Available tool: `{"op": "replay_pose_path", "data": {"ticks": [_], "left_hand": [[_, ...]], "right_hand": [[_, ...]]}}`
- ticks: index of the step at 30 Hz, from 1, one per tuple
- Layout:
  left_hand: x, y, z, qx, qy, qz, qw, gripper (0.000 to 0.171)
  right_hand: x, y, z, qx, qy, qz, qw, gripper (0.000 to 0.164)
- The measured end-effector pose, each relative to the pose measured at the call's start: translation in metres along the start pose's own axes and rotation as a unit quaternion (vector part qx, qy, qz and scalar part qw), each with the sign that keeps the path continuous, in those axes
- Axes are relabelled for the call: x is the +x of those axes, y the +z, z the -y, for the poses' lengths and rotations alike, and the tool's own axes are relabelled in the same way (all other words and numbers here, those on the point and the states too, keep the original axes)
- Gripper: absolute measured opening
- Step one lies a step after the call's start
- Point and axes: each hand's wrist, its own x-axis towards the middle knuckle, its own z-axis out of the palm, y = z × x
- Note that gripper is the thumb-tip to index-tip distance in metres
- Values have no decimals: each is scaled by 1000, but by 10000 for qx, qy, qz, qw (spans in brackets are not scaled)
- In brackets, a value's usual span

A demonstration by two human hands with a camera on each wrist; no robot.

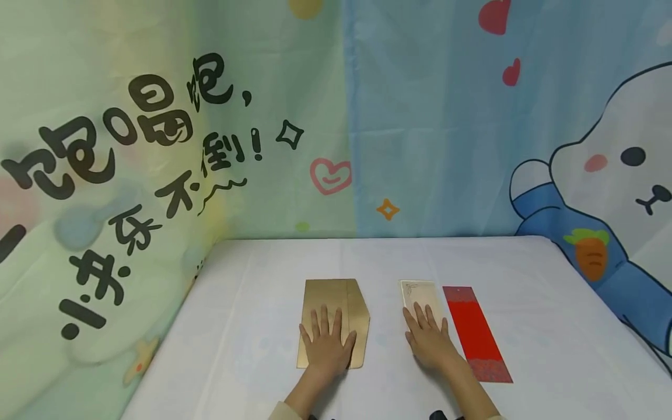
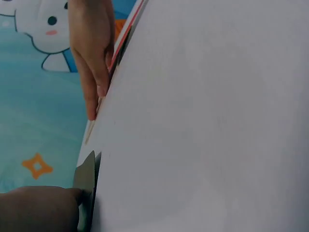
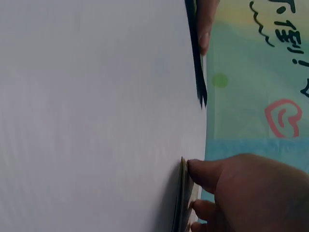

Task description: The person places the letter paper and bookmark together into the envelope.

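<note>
My left hand (image 1: pixel 328 350) lies with fingers spread on a gold-brown paper envelope (image 1: pixel 328 291), whose flap side with cut corners points right. In the left wrist view the same hand (image 2: pixel 38 208) is at the lower left, against the envelope's raised edge (image 2: pixel 86 171). My right hand (image 1: pixel 430 344) rests with straight fingers on a small cream rectangular stack of paper or cards (image 1: pixel 420 290) with faint dark markings at its far end. The right wrist view shows that stack edge-on (image 3: pixel 182 193), with several thin layers, beside the thumb.
Just right of my right hand lies a long flat red sleeve (image 1: pixel 475 326) with duller, see-through-looking ends. All of it is on a white-covered table (image 1: pixel 252 326). A printed cloth backdrop (image 1: pixel 420 116) stands along the back and left side.
</note>
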Motion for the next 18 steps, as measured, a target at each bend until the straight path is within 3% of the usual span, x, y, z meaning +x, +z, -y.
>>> {"op": "replay_pose_path", "data": {"ticks": [5,8,14,18], "left_hand": [[1,0,-13,-72,-115,11,9999,63],[1,-4,-13,-104,-155,-91,9998,63],[8,-17,7,-205,68,-885,9958,65],[16,-16,26,-27,513,-1191,9916,69]], "right_hand": [[2,-5,-7,118,75,189,9997,52],[4,-5,-3,137,79,63,9999,53],[20,-3,24,563,-70,-487,9972,56],[30,10,41,1197,-258,-453,9914,59]]}}
